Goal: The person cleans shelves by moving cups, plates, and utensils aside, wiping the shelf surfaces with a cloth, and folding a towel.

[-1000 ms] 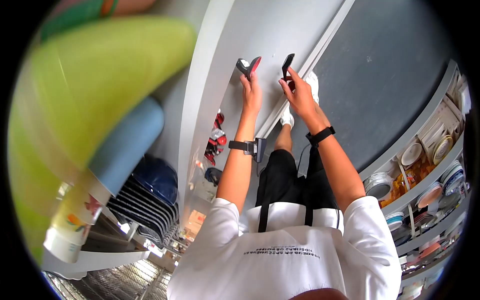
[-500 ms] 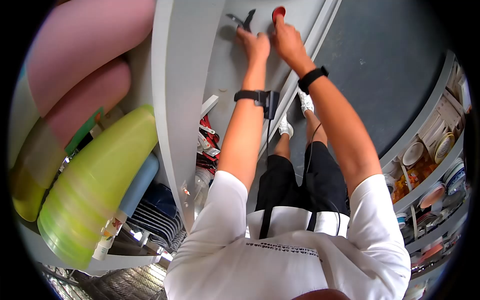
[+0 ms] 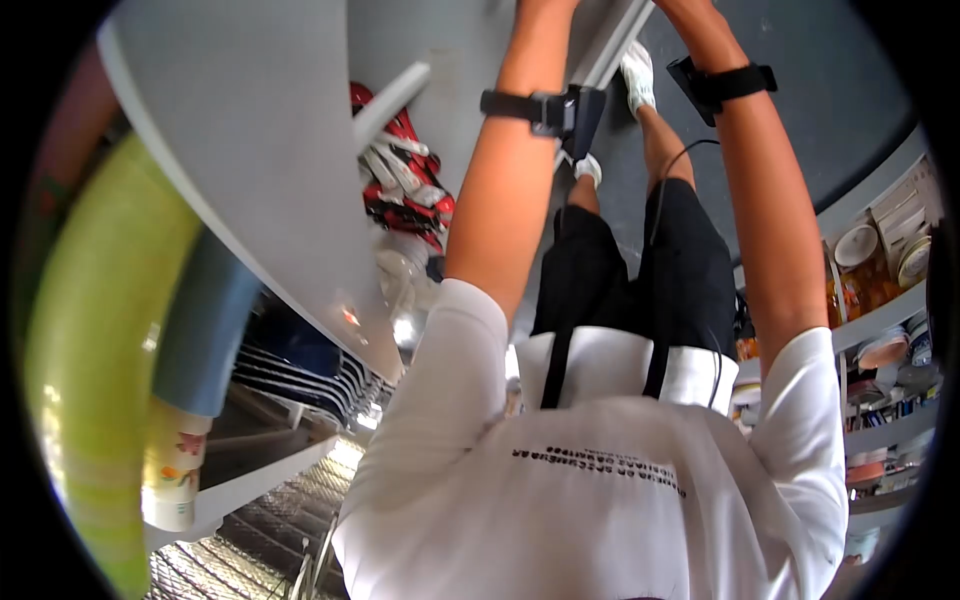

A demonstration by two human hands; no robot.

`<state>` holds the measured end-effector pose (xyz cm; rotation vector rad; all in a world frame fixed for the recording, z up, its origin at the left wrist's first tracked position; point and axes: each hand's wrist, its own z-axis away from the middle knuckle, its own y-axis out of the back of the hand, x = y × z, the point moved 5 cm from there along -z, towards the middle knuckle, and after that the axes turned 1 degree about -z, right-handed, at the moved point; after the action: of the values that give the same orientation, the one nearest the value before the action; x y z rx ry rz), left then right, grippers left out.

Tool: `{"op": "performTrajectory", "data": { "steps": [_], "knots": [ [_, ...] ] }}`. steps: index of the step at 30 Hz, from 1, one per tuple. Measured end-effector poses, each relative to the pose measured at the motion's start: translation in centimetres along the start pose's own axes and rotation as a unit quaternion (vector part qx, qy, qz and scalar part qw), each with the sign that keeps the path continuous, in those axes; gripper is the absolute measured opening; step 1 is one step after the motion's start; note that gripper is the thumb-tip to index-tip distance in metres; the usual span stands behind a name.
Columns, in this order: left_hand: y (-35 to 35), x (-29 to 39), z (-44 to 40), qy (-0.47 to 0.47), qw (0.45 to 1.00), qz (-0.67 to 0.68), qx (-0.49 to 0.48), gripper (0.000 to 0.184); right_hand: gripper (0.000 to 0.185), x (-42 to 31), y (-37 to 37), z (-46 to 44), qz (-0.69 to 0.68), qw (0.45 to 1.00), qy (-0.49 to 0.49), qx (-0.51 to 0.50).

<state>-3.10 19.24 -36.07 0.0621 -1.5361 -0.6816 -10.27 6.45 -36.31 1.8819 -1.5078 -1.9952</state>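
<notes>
Both my hands lie beyond the top edge of the head view, so what they hold or touch is hidden. My left forearm reaches up over the grey shelf, with a black strap and small box [image 3: 535, 112] at the wrist. A second black strap [image 3: 738, 84] circles my right wrist, further right above the dark floor. Nearest to my left forearm, several red, black and white packaged items [image 3: 405, 175] lie on the shelf.
A grey shelf panel [image 3: 240, 130] stands on the left. Beyond it are a large green stack [image 3: 95, 330], a blue piece [image 3: 205, 315] and a patterned cup [image 3: 172, 470]. At right, curved shelves hold dishes and jars [image 3: 856, 247].
My view has shifted. Both hands, the black two-pronged tool at my left hand and the round red thing at my right have left the top of the picture.
</notes>
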Motion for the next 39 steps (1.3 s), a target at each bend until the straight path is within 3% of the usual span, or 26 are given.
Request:
{"op": "performTrajectory", "data": {
  "steps": [1,2,4,6,8,11,12,14,15,18,21,22,23,24,27,30,32,33,35,36,38,39],
  "knots": [
    [1.8,-0.2,2.8,0.041,0.998,0.037,-0.005,0.058,0.042,-2.3,1.5,1.6,-0.113,0.988,-0.094,-0.038],
    [3.6,-0.2,5.4,0.073,0.994,0.076,-0.008,0.058,0.042,-3.6,2.0,3.7,-0.112,0.988,-0.093,-0.045],
    [8.0,-0.6,11.1,0.101,0.989,0.106,0.026,0.031,0.042,-5.1,1.1,8.5,-0.155,0.978,-0.123,-0.072],
    [13.0,-3.0,16.9,0.177,0.981,0.052,0.065,0.031,0.044,-7.1,0.1,13.0,-0.188,0.961,-0.161,-0.121],
    [18.2,-5.4,22.3,0.221,0.967,0.022,0.125,0.022,0.046,-8.4,-2.0,17.4,-0.199,0.967,-0.081,-0.139],
    [26.3,-9.6,28.0,0.246,0.943,-0.074,0.211,0.024,0.053,-11.9,-4.8,22.3,-0.19,0.95,-0.093,-0.232],
    [28.9,-11.9,29.5,0.268,0.931,-0.005,0.248,0.023,0.053,-12.7,-5.8,23.3,-0.188,0.951,-0.091,-0.229],
    [32.7,-12.5,30.0,0.219,0.924,-0.097,0.297,0.023,0.054,-14.7,-8.8,25.5,-0.198,0.944,-0.058,-0.258],
    [32.9,-9.9,29.3,0.268,0.909,-0.101,0.303,0.024,0.054,-15.4,-10.3,26.3,-0.201,0.942,-0.058,-0.264],
    [34.5,-10.2,28.1,0.204,0.912,-0.192,0.3,0.038,0.066,-18.0,-14.8,27.8,-0.196,0.95,-0.02,-0.243],
    [35.5,-13.6,26.8,0.103,0.873,-0.379,0.289,0.052,0.05,-21.4,-17.0,27.4,-0.22,0.96,0.002,-0.171],
    [36.4,-15.6,26.2,0.111,0.883,-0.373,0.262,0.057,0.054,-22.5,-17.3,26.9,-0.237,0.955,0.0,-0.178],
    [38.9,-21.2,25.2,0.211,0.934,-0.219,0.188,0.062,0.058,-23.5,-17.7,26.2,-0.254,0.949,0.001,-0.187],
    [39.3,-25.0,24.7,0.302,0.946,-0.057,0.104,0.068,0.058,-24.1,-18.5,26.0,-0.25,0.951,0.005,-0.183],
    [38.0,-23.3,23.2,0.331,0.929,-0.146,0.076,0.084,0.059,-24.0,-20.5,26.1,-0.231,0.941,-0.138,-0.206],
    [38.6,-22.6,23.9,0.37,0.882,-0.282,0.076,0.093,0.055,-24.5,-19.7,26.3,-0.266,0.921,-0.173,-0.227],
    [37.0,-23.0,23.0,0.309,0.927,-0.213,-0.007,0.09,0.076,-22.8,-27.4,28.7,-0.136,0.903,-0.156,-0.376],
    [36.6,-22.9,22.7,0.305,0.929,-0.209,-0.007,0.09,0.08,-22.9,-28.1,28.9,-0.139,0.91,-0.132,-0.368],
    [36.9,-24.4,23.5,0.352,0.934,-0.07,-0.001,0.067,0.082,-22.9,-28.8,29.3,-0.159,0.903,-0.118,-0.38],
    [37.0,-24.7,23.6,0.358,0.931,-0.066,-0.006,0.06,0.082,-23.4,-28.1,29.0,-0.168,0.9,-0.111,-0.387],
    [37.2,-25.1,23.8,0.37,0.927,-0.06,-0.017,0.046,0.08,-23.5,-26.9,29.7,-0.193,0.874,-0.162,-0.416],
    [35.9,-23.5,23.6,0.404,0.914,-0.005,0.029,0.046,0.08,-23.2,-27.2,30.3,-0.2,0.864,-0.18,-0.426]
  ]
}}
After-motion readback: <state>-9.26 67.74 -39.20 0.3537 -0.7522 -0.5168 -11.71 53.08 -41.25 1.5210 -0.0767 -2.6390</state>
